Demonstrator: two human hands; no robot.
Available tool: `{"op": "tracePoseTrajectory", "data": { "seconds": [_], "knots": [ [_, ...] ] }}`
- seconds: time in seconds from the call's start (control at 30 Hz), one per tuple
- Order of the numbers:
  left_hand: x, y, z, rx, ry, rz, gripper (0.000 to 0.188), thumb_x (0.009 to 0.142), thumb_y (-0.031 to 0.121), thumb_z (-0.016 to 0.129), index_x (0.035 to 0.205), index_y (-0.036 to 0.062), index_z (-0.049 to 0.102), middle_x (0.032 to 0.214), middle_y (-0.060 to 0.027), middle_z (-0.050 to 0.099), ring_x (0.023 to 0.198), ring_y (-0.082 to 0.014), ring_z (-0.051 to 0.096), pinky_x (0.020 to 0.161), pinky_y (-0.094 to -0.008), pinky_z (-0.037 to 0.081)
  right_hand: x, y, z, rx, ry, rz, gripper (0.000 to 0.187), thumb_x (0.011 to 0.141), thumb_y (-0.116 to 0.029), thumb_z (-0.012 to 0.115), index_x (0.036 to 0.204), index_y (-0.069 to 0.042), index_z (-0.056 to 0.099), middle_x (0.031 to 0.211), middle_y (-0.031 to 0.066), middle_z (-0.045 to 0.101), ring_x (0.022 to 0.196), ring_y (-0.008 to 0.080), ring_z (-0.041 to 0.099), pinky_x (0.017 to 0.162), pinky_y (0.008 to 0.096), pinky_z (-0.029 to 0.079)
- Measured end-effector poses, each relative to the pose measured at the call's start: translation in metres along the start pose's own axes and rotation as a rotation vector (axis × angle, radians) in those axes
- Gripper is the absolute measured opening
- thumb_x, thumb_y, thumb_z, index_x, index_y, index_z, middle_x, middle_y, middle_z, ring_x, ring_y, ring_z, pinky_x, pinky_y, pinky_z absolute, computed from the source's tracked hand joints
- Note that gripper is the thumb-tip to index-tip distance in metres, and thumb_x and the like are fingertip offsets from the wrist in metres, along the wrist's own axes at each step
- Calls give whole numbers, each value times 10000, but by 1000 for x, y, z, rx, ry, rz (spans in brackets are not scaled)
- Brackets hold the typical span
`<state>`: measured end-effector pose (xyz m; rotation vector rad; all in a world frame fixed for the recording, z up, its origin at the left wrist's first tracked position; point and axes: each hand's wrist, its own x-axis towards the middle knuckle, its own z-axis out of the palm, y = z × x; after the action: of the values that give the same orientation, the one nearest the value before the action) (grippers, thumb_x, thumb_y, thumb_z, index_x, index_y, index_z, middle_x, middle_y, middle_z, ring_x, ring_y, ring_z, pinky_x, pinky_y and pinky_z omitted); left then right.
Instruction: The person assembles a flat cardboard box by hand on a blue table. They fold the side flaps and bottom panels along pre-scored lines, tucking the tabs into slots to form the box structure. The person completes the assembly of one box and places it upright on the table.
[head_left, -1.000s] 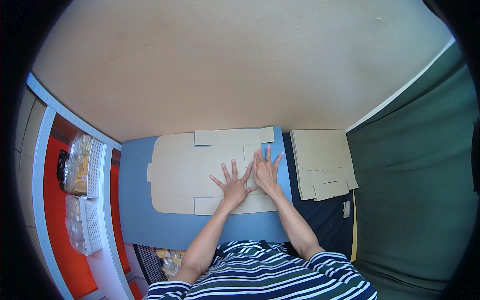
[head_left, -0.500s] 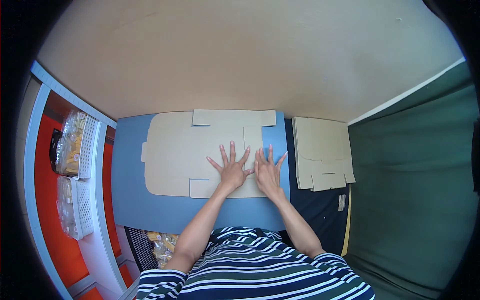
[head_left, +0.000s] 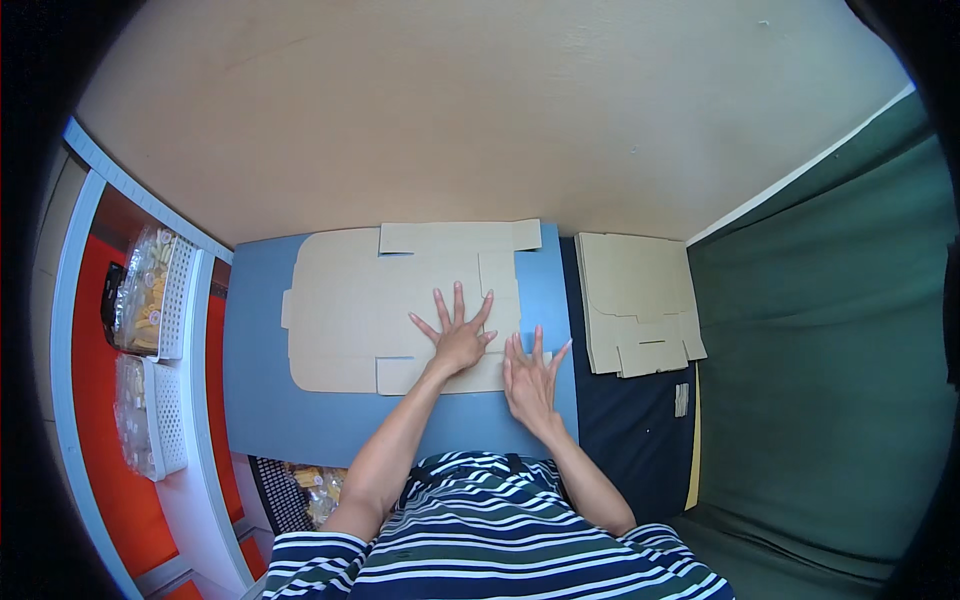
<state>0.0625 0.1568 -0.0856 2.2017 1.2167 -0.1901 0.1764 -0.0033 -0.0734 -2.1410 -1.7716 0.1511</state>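
A brown cardboard box blank [head_left: 350, 300] lies unfolded on the blue-grey table top [head_left: 260, 400], its large round-cornered panel toward the left. Slots and side flaps mark its right part. My left hand [head_left: 460, 345] rests palm down on the middle of the cardboard, fingers spread wide. My right hand [head_left: 533, 385] is at the blank's near right corner, fingers stretched out and partly covering that corner flap. Neither hand grips anything.
More folded cardboard blanks [head_left: 640, 290] are stacked on a dark cloth right of the table. White baskets [head_left: 175, 300] with bagged goods stand on the left shelf. A black basket [head_left: 280, 490] sits below the table's near left edge. A green curtain [head_left: 820, 350] hangs at right.
My right hand has slid toward me along the blank's right edge to its near corner. My left hand stays spread on the cardboard. The view has shifted slightly.
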Motion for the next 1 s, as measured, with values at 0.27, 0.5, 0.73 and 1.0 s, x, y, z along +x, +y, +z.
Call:
{"op": "tracePoseTrajectory", "data": {
  "seconds": [0.27,0.5,0.73,1.0],
  "knots": [
    [-3,0,-9,14,-71,-4,883,1049,549,645,1752,484,114,1811,-172,-263,1586,-529,-359,971,-949,-212,122,29,23,-59,19,33,480,1108,-242,492,1481,30,623,1576,202,606,1643,479,250,1175,901,-50],
    [2,0,-4,-16,1,10,1024,1011,587,680,1782,336,56,1837,-131,-200,1610,-486,-340,994,-929,-234,194,52,25,2,-61,113,612,1060,-282,601,1582,18,491,1652,208,516,1605,514,302,1179,895,91],
    [3,2,1,-18,19,-49,1184,994,588,697,1769,150,-83,1854,-74,-151,1651,-438,-270,1041,-901,-240,115,0,17,277,191,403,936,847,-164,893,1616,71,414,1561,435,463,1420,590,499,1210,588,407],
    [-3,-2,0,-20,46,-15,1153,974,641,696,1785,193,10,1851,-87,-165,1643,-447,-290,1025,-901,-253,96,4,13,434,322,429,869,705,-74,974,1465,107,592,1328,365,686,1156,478,723,1008,507,574]
  ]
}}
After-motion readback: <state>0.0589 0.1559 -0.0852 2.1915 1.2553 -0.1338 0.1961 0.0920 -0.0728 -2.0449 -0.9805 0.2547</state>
